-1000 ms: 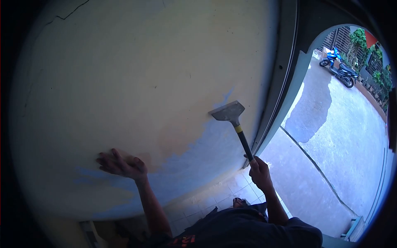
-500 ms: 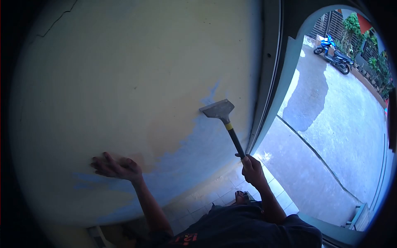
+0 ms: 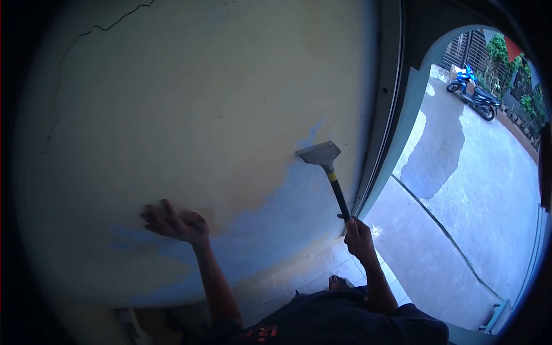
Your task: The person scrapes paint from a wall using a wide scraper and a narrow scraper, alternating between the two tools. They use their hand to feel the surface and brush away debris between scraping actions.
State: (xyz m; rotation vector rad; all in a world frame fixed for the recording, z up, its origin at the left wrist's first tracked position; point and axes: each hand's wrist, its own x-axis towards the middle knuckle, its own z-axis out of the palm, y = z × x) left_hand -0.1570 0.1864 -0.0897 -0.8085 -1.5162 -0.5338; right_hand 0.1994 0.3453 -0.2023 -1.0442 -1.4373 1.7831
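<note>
My right hand is wrapped round the dark handle of a long scraper, which has a yellow band below its wide metal head. The blade's edge rests at the wall, by the upper end of a bluish patch where the cream coat is absent. Lower left, my left hand is held against the wall with its fingers spread and nothing in it, beside the patch's left part.
A dark frame runs along the wall's right edge. Beyond the arched opening lies a concrete yard with a parked blue motorbike. Pale floor tiles are below, near my foot. A thin crack marks the upper wall.
The whole view has shifted, so wall, yard and both hands appear farther right. The scraper stays at nearly the same spot beside the bluish patch, still in my right hand.
</note>
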